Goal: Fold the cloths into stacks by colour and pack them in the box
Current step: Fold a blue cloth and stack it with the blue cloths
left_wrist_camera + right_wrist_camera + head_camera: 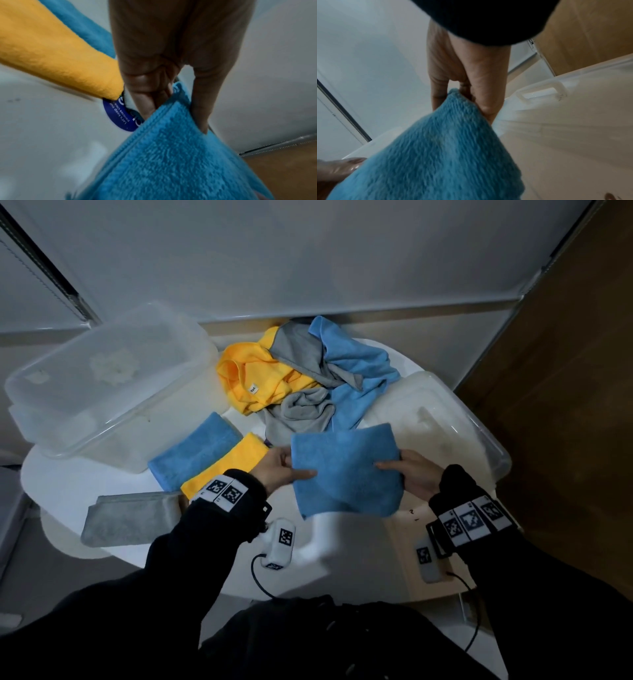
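A blue cloth [346, 470] hangs folded between both hands above the round white table [85, 481]. My left hand [277, 470] pinches its left edge, thumb on top; in the left wrist view the fingers [147, 102] grip the blue cloth [168, 155]. My right hand [411, 470] pinches the right edge, also seen in the right wrist view on the blue cloth [440, 155]. A folded blue cloth [195, 450], a folded yellow cloth [229, 463] and a folded grey cloth [130, 517] lie at the left. A clear plastic box [102, 381] stands at the back left.
A loose heap of yellow [253, 378], grey [301, 412] and blue [356, 364] cloths lies at the back of the table. The clear box lid [445, 419] rests at the right. A round blue sticker [120, 115] shows on the table by the yellow cloth.
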{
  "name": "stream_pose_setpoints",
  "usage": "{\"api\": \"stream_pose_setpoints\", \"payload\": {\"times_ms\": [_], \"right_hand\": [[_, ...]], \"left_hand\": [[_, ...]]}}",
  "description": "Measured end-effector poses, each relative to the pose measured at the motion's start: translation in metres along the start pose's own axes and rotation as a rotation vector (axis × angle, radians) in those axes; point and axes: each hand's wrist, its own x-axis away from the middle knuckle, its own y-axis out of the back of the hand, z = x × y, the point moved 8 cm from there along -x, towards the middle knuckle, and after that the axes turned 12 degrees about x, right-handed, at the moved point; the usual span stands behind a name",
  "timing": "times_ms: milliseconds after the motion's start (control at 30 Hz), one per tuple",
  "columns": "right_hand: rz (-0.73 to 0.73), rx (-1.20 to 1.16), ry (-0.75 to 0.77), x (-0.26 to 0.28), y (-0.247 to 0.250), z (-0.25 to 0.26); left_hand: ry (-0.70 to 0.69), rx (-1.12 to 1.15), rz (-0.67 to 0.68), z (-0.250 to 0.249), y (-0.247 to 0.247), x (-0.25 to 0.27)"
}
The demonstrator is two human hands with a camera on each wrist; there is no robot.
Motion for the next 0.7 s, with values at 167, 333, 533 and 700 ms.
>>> {"api": "stream_pose_setpoints", "payload": {"times_ms": [167, 333, 533, 700], "right_hand": [[-0.329, 0.388, 0.381, 0.001, 0.022, 0.042], [-0.322, 0.661, 0.424, 0.001, 0.007, -0.002], [-0.167, 0.702, 0.206, 0.009, -0.005, -0.103], [-0.205, 0.703, 0.067, 0.002, 0.005, -0.110]], "left_hand": [[-0.497, -0.201, -0.088, -0.050, 0.000, 0.004], [-0.624, -0.601, -0.068, -0.002, 0.003, 0.012], [-0.346, -0.793, 0.006, 0.091, 0.015, 0.020], [-0.206, -0.694, -0.067, 0.096, 0.027, 0.007]]}}
